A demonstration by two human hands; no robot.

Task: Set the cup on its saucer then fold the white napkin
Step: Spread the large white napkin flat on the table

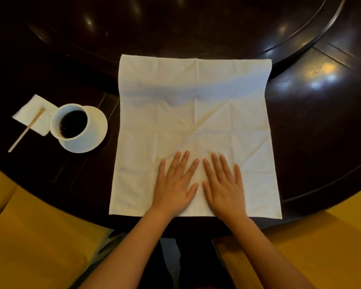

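Lying spread out flat at the centre of the dark desk (313, 105), the white napkin (196, 113) is a full square, creased from old folds but not yet folded, with its far edge reaching up over the rim of the raised round centre piece (196, 24) at 12 o'clock. Both hands rest palm down on its near part at 6 o'clock, side by side: the left hand (175, 184) and the right hand (223, 184) each have fingers spread and straight, so neither grip is closed on anything; they only press the cloth. Out at 9 o'clock the cup (71, 122), holding dark liquid, already sits on its saucer (92, 138), so I judge the first step done and the folding still to come. Just past the cup lies a small paper napkin (32, 110) with a wooden stirrer (26, 130) across it.
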